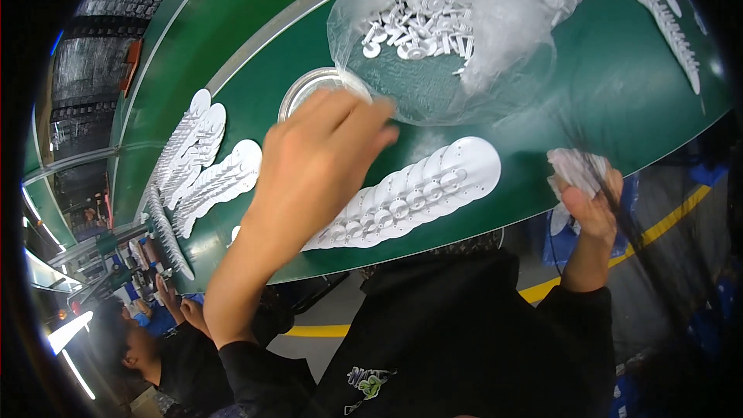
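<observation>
My left hand (317,147) reaches over the table, its fingers curled in and blurred by motion. Whatever they may hold is hidden. Just beyond it, the hand partly covers a round dish with a silvery rim (291,98). Beneath and right of the left forearm lies an overlapping row of white round plastic discs (433,186) with raised details. At the table's near right edge, my right hand (594,213) is closed around a crumpled white cloth or tissue (576,168).
A clear plastic bag (503,39) holds many small white stemmed parts (418,27) at the back. More overlapping white pieces (224,178) lie left, with another row (669,31) far right. A co-worker (147,340) sits at lower left. A blue bag (565,244) hangs below the edge.
</observation>
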